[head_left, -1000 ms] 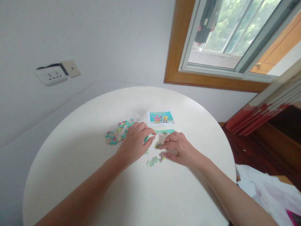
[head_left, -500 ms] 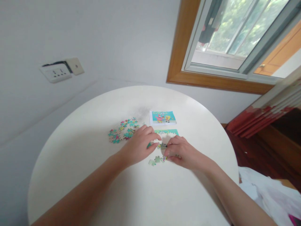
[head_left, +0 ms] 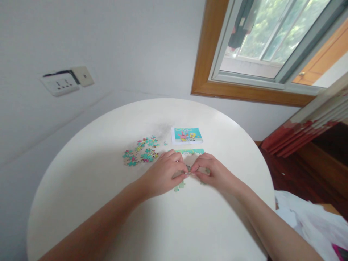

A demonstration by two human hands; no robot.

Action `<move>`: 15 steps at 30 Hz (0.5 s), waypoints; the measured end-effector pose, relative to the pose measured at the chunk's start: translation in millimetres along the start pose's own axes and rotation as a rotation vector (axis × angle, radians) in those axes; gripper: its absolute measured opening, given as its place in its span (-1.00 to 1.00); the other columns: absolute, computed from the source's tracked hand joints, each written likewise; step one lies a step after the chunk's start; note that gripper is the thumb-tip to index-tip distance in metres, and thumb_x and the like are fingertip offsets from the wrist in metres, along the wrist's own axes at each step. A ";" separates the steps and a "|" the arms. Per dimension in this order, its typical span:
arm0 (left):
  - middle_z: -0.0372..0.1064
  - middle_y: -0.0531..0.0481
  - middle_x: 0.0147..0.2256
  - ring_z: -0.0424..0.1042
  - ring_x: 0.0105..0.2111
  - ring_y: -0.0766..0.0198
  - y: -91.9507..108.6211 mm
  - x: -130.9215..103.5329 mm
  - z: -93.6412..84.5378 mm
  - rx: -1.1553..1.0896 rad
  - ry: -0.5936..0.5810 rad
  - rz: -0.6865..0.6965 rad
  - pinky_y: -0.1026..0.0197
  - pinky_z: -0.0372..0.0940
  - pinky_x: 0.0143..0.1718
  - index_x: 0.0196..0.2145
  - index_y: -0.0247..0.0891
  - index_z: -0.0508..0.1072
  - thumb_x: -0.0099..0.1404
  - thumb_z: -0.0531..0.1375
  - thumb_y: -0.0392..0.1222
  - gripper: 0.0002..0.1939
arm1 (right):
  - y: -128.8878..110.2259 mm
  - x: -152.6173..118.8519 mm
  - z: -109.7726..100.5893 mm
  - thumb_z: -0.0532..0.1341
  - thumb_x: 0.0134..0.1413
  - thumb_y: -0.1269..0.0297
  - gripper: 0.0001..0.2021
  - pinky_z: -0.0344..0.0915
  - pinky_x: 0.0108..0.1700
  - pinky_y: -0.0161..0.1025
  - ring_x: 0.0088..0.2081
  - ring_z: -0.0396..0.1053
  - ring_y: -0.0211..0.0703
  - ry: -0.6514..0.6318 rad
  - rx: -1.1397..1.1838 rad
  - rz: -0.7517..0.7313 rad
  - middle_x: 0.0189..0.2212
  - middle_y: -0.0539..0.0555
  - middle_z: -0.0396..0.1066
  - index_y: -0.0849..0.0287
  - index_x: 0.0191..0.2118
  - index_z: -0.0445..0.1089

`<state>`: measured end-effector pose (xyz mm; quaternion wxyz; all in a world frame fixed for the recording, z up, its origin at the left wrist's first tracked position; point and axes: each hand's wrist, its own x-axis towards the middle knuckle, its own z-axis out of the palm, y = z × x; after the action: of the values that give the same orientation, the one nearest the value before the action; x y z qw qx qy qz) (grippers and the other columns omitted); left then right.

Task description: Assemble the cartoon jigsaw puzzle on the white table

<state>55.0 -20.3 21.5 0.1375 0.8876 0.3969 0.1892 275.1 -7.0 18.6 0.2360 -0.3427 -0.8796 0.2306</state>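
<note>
My left hand (head_left: pixel 170 174) and my right hand (head_left: pixel 213 172) meet fingertip to fingertip, both closed in a pinch. Small jigsaw puzzle pieces (head_left: pixel 189 167) show between their fingertips, partly hidden. Just beyond the hands lies a teal joined strip of puzzle (head_left: pixel 194 150), its lower part covered by my fingers. Pale green puzzle pieces (head_left: pixel 179 186) lie on the table below the fingertips. To the left of my left hand spreads a loose pile of teal, pink and yellow puzzle pieces (head_left: pixel 148 156).
A reference picture (head_left: pixel 187 135) with cartoon figures lies behind the strip on the round white table (head_left: pixel 89 181). One stray piece (head_left: pixel 165 143) sits between pile and picture. A wall and a wood-framed window (head_left: pixel 201 87) stand behind; white bags (head_left: pixel 307 217) are at lower right.
My hands have come together, and the left fingers have closed into a pinch. My right hand has lifted from the pale pieces towards the left fingertips. The view has shifted slightly.
</note>
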 end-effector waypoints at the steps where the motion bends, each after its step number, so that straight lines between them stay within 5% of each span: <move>1: 0.31 0.01 -0.33 0.25 -0.21 0.20 -3.2 -0.1 -2.6 0.022 0.021 -0.014 0.15 0.11 -0.14 -0.35 -0.16 0.52 0.30 0.15 -0.18 -0.86 | 1.4 0.6 1.4 0.22 0.12 0.38 -0.92 0.17 -0.09 -0.19 -0.19 0.33 -0.16 0.039 -0.028 0.005 -0.32 0.03 0.46 0.12 -0.27 0.46; 7: 0.29 -0.03 -0.38 0.24 -0.26 0.17 -20.1 -1.9 -11.0 0.210 0.050 -0.098 0.13 0.10 -0.21 -0.39 -0.16 0.55 0.31 0.14 -0.19 -0.80 | 6.0 2.4 10.2 0.20 0.15 0.32 -0.80 0.10 -0.12 -0.14 -0.12 0.25 -0.08 0.040 -0.279 0.006 -0.20 0.08 0.42 0.03 -0.11 0.48; 15: 0.29 -0.02 -0.37 0.23 -0.24 0.13 -13.5 -0.9 -0.9 0.212 0.107 -0.207 0.09 0.10 -0.19 -0.46 -0.16 0.51 0.23 0.19 -0.19 -0.86 | 6.7 2.2 14.8 0.20 0.15 0.31 -0.77 0.05 -0.13 -0.13 -0.09 0.22 -0.07 -0.010 -0.340 0.006 -0.17 0.07 0.41 -0.02 -0.08 0.49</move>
<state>45.2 -12.1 16.8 0.0404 0.8402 0.5107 0.1778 268.5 -4.6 3.8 0.1697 -0.3791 -0.9061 0.0809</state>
